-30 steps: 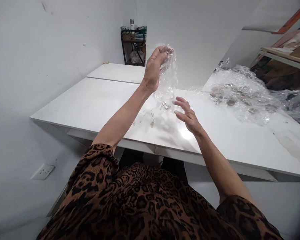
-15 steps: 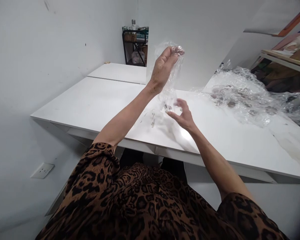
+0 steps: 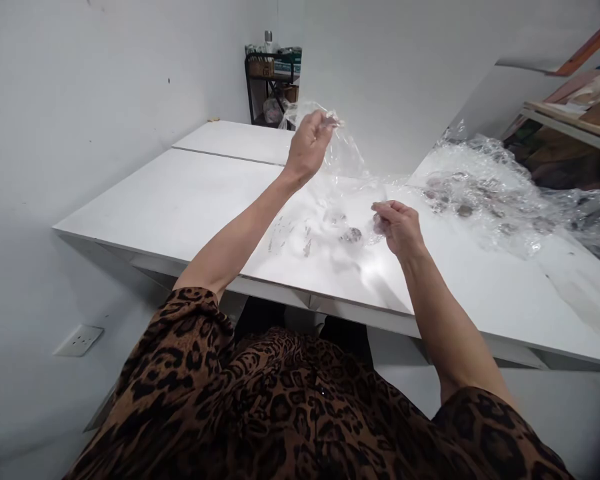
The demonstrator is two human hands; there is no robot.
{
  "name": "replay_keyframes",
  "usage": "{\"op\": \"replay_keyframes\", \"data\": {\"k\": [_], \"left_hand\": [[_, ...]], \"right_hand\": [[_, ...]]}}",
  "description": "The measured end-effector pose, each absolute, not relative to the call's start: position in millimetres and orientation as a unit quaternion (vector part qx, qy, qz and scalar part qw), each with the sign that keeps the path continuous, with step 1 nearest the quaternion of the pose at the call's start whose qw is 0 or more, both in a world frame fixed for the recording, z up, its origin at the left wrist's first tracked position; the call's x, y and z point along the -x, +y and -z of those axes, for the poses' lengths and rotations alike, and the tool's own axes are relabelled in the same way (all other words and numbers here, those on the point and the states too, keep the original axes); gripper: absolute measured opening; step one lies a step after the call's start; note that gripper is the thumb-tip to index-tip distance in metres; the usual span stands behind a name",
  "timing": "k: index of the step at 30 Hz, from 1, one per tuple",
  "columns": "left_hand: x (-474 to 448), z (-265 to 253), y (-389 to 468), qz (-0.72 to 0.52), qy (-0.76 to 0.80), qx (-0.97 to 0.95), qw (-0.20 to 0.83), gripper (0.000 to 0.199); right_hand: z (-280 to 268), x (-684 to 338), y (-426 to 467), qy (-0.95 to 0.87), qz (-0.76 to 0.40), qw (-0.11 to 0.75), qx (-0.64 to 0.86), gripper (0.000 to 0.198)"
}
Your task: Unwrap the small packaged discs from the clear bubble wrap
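clear plastic bag, one, thin and crinkled, stretched between two bare hands over the white table; left hand, raised, fingers pinched together on the bag's upper part; right hand, lower, thumb and fingers pinched on its lower right side; small dark round thing, one, low between the hands, seemingly inside the bag, though clear film makes this hard to tell; plastic heap, one, at right on the same table; risks, as judged: film tearing from a hard pull, small thing sliding out from a tipped mouth, slick film slipping from a light pinch
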State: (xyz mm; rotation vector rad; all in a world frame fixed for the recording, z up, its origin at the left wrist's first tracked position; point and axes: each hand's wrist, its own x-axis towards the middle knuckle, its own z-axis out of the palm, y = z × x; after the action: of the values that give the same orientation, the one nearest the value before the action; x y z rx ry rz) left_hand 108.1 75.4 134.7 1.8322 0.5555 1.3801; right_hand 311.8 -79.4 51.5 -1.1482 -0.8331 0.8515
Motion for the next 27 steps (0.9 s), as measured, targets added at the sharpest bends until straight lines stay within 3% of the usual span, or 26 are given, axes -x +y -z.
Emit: {"op": "replay_keyframes", "data": {"k": [4, 8, 12, 17, 19, 22, 27], "left_hand": [[-107.1, -109.4, 41.0, -0.473, 0.191, -0.776, 0.37, 0.03], [-106.4, -74.9, 6.8, -0.352, 0.197, -0.829, 0.386, 0.037], [-93.5, -58.5, 12.4, -0.483, 0.276, -0.66, 0.505, 0.021], [-64.4, -41.5, 36.5, -0.634, 0.282, -0.344, 0.632, 0.023], [-54.2, -29.5, 38.3, -0.649, 0.274, -0.282, 0.651, 0.024], [-44.5, -14.3, 36.0, -0.648, 0.262, -0.228, 0.678, 0.023], [-37.1, -7.7, 37.5, -0.641, 0.208, -0.206, 0.709, 0.018]], "right_hand": [[-62.5, -298.3, -77.8, -0.386, -0.352, 0.709, 0.474, 0.04], [-66.5, -287.3, -78.3, -0.466, -0.403, 0.648, 0.446, 0.036], [-44.9, -311.9, -72.4, -0.5, -0.356, 0.589, 0.525, 0.05], [2.8, -337.4, -62.5, -0.594, -0.206, 0.304, 0.716, 0.057], [13.1, -336.3, -63.0, -0.612, -0.183, 0.244, 0.729, 0.058], [13.4, -332.4, -64.7, -0.586, -0.228, 0.254, 0.735, 0.053], [-3.8, -325.7, -42.8, -0.489, -0.32, 0.446, 0.677, 0.053]]}}
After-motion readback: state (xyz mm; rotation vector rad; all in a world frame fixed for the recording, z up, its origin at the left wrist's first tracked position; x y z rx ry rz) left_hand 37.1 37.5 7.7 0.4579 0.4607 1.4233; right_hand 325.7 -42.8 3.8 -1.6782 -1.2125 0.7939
